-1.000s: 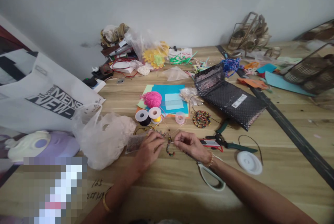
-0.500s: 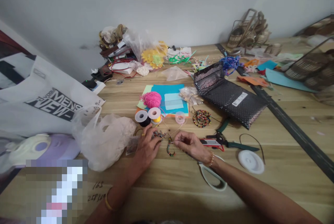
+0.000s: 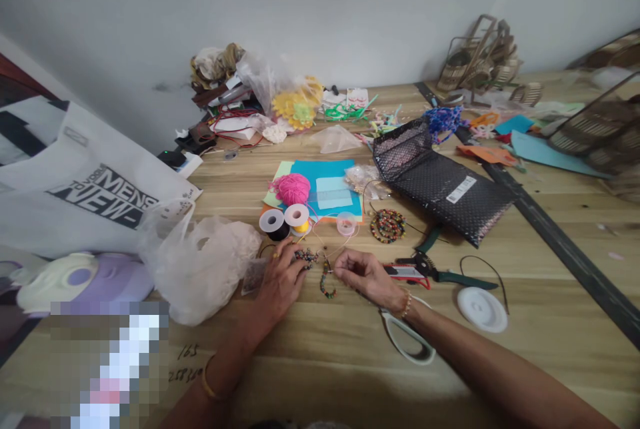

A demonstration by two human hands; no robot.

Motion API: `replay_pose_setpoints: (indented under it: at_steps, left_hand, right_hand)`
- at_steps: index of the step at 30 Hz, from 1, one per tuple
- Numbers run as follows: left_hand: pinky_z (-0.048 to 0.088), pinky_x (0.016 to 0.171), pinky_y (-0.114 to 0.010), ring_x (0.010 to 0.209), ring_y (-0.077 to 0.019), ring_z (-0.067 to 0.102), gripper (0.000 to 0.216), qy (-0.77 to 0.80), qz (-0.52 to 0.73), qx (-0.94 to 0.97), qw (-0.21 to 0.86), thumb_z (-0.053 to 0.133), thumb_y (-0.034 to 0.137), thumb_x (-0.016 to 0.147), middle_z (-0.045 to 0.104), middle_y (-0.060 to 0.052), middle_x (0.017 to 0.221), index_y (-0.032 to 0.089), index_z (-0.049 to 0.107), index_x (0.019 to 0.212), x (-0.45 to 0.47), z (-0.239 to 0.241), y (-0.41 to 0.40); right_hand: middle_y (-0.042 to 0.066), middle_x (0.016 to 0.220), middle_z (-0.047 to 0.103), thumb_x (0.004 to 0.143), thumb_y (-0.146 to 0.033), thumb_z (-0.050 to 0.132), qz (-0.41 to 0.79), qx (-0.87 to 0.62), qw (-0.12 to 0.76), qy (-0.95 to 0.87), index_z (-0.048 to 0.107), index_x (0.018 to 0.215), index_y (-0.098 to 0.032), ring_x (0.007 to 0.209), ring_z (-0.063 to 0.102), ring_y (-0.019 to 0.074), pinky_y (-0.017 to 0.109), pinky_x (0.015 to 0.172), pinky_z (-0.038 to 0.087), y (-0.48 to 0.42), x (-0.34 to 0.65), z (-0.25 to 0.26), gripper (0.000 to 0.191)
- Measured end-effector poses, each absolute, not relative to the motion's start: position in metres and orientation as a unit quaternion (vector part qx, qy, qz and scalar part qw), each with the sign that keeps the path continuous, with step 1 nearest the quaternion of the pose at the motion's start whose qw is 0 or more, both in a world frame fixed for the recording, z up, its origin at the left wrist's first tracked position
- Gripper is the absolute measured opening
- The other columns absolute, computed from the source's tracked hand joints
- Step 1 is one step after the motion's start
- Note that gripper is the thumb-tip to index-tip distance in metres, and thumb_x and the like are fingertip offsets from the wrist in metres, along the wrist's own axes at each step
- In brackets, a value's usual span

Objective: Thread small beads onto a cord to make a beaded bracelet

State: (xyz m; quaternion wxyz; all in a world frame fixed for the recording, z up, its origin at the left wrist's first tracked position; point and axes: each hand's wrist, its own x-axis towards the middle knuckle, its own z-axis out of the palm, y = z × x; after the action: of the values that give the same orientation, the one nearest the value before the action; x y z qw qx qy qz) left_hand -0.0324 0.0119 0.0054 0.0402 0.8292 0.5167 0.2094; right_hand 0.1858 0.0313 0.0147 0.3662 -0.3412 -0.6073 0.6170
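Note:
My left hand (image 3: pixel 286 274) rests on the table with its fingers apart, fingertips at a small heap of multicoloured loose beads (image 3: pixel 307 255). A small clear packet (image 3: pixel 253 277) lies beside it, partly covered. My right hand (image 3: pixel 367 277) is closed in a pinch on the thin string of a short bead strand; a fine pale end shows at its fingertips. The strand (image 3: pixel 327 287) curves on the table between my hands, with dark, red and green beads. Beyond them a small clear spool (image 3: pixel 346 223) has thin cord looping from it.
Two spools, black (image 3: pixel 274 225) and yellow (image 3: pixel 299 219), stand before pink yarn (image 3: pixel 291 189). Right lie a coiled bead string (image 3: pixel 388 225), red cutter (image 3: pixel 407 273), green-handled pliers (image 3: pixel 465 279), scissors (image 3: pixel 407 342), white reel (image 3: pixel 483 309) and black padded envelope (image 3: pixel 443 185). A plastic bag (image 3: pixel 200 269) sits left.
My left fingers have shifted very slightly at the bead heap. The right hand keeps its pinch, and the strand lies almost as before. The whole view has moved slightly.

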Motion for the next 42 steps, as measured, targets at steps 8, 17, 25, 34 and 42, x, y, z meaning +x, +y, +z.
replay_pose_setpoints:
  at_steps: [8,17,25,34,42]
  left_hand:
    - [0.042,0.098,-0.047,0.118,-0.0275,0.045,0.015,0.513,0.295,0.801,0.088,0.056,0.012,0.081,0.063,-0.008,0.102,0.019,0.069,0.076,-0.030,0.013,0.014]
    - [0.043,0.064,-0.026,0.061,-0.0128,0.056,0.017,0.538,0.435,0.406,0.597,0.075,0.030,0.066,0.065,-0.001,0.062,0.014,0.071,0.070,0.000,0.028,-0.002]
    - [0.043,0.063,-0.025,0.062,-0.0118,0.057,0.026,0.449,0.459,0.237,0.729,0.084,0.027,0.054,0.065,-0.002,0.061,0.012,0.070,0.070,0.010,0.018,0.000]
    - [0.042,0.064,-0.024,0.061,-0.0109,0.057,0.025,0.445,0.451,0.247,0.733,0.085,0.027,0.053,0.066,-0.002,0.061,0.012,0.070,0.066,0.009,0.018,0.000]
    - [0.042,0.066,-0.026,0.062,-0.0117,0.055,0.024,0.442,0.441,0.268,0.734,0.082,0.029,0.056,0.064,-0.002,0.062,0.012,0.069,0.067,0.009,0.016,-0.001]
  right_hand:
    - [-0.001,0.062,0.048,0.082,-0.046,0.060,0.613,-0.333,0.371,-0.613,0.054,0.073,-0.014,0.054,0.040,0.0088,0.021,0.052,0.035,0.031,0.186,0.015,0.033]
    - [0.003,0.065,0.056,0.090,-0.031,0.052,0.435,-0.305,0.441,-0.723,0.057,0.076,-0.016,0.058,0.048,0.0112,0.022,0.053,0.040,0.018,0.185,0.012,0.022]
    - [0.002,0.063,0.057,0.090,-0.024,0.051,0.347,-0.275,0.442,-0.780,0.056,0.073,-0.016,0.055,0.049,0.0104,0.022,0.052,0.040,0.017,0.183,0.016,0.019]
    - [0.001,0.064,0.055,0.088,-0.020,0.051,0.348,-0.292,0.424,-0.783,0.055,0.074,-0.016,0.055,0.046,0.0098,0.021,0.051,0.038,0.017,0.183,0.015,0.015]
    - [-0.001,0.060,0.051,0.087,-0.020,0.051,0.350,-0.293,0.416,-0.787,0.054,0.072,-0.017,0.053,0.044,0.0090,0.020,0.049,0.036,0.016,0.183,0.018,0.015]
